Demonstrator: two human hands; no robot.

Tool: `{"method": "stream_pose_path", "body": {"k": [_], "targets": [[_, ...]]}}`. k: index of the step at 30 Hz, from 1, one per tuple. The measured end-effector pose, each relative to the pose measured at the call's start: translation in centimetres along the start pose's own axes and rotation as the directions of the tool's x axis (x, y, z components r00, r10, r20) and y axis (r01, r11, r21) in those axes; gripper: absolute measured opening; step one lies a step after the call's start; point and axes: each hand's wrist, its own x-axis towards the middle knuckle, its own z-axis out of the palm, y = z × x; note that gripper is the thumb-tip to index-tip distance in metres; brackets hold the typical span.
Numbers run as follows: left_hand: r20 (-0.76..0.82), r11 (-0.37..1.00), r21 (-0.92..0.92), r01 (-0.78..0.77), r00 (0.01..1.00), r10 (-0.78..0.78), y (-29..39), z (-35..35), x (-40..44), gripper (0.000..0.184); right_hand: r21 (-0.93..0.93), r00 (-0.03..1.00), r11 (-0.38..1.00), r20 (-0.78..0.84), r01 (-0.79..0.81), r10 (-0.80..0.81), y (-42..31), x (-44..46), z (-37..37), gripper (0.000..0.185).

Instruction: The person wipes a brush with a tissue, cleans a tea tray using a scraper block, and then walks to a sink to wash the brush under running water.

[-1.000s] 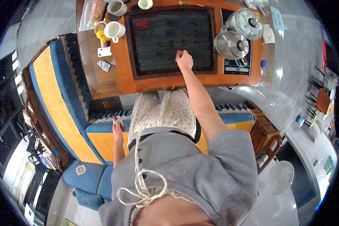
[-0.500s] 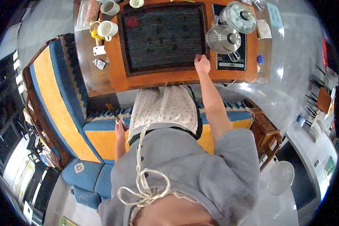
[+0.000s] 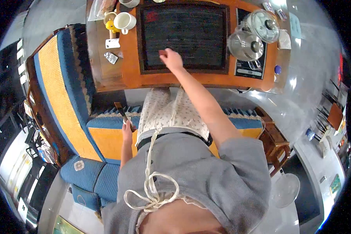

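Note:
My right hand is closed on a small reddish-brown piece, held over the lower left part of the dark tray panel set in the wooden table. Low at my left side, beside the sofa seat, my left hand grips a brush-like tool with a dark handle and a flat brown end pointing up and away. What the fingers of my left hand wrap round is partly hidden.
A white mug, a yellow duck figure and a foil packet stand on the table's left side. At the right are a glass kettle and a lidded glass pot. A blue sofa lies left.
My right hand first went right to the panel's lower right corner, then swept left across to its lower left part. My left hand stays low, still holding the tool.

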Motion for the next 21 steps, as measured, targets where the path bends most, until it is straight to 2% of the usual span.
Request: {"method": "stream_pose_path", "body": {"k": [1, 4, 5, 7, 10, 12, 14, 15, 16, 18, 21], "targets": [[-0.021, 1.0, -0.007, -0.001, 1.0, 0.0, 0.0, -0.5, -0.1, 0.028, -0.011, 0.994, 1.0, 0.108, 0.0, 0.001, -2.6, 0.0, -0.3, 0.031], [-0.015, 0.999, -0.044, -0.003, 1.0, 0.003, 0.8, -1.2, -1.5, 0.028, -0.084, 0.988, 0.996, 0.152, -0.001, 0.014, -4.5, 0.9, 3.0, 0.025], [-0.04, 1.0, 0.026, 0.011, 0.999, -0.01, 1.5, -1.0, -2.3, 0.027, -0.095, 0.987, 0.995, 0.153, -0.036, 0.05, -4.2, 1.2, 3.3, 0.025], [-0.027, 1.0, -0.024, 0.003, 1.0, -0.003, 0.2, -1.7, -2.5, 0.027, -0.117, 0.98, 0.987, 0.152, -0.11, 0.127, -2.8, 1.5, 3.7, 0.024], [0.0, 0.999, -0.041, 0.004, 1.0, -0.004, -1.7, -2.6, -2.5, 0.028, -0.115, 0.979, 0.98, 0.105, -0.163, 0.176, -0.2, 1.1, 0.4, 0.029], [0.029, 0.998, -0.06, 0.01, 1.0, -0.008, -3.2, -3.0, -1.6, 0.029, -0.163, 0.986, 0.973, 0.01, -0.163, 0.167, 2.2, 0.3, -1.7, 0.029], [0.032, 0.998, -0.002, 0.055, 0.998, -0.055, -3.8, -3.2, -0.8, 0.028, -0.19, 0.953, 0.941, 0.062, -0.279, 0.295, 3.6, -0.1, -4.2, 0.031], [0.034, 0.997, 0.027, 0.075, 0.997, -0.076, -3.8, -3.0, -0.3, 0.028, -0.166, 0.969, 0.955, -0.015, -0.245, 0.246, 5.3, -0.5, -4.3, 0.037], [0.014, 0.996, 0.021, 0.082, 0.997, -0.082, -3.5, -2.6, 0.0, 0.028, -0.219, 0.953, 0.929, -0.01, -0.299, 0.304, 5.9, -0.8, -5.0, 0.041], [-0.028, 0.995, 0.012, 0.1, 0.995, -0.1, -2.6, -1.8, 0.1, 0.027, -0.204, 0.931, 0.911, -0.002, -0.359, 0.366, 7.0, -1.4, -6.6, 0.042], [-0.027, 1.0, 0.014, 0.02, 0.999, -0.02, -1.4, -1.0, -0.1, 0.026, -0.22, 0.933, 0.908, -0.037, -0.357, 0.358, 9.5, -2.5, -7.8, 0.043]]}}
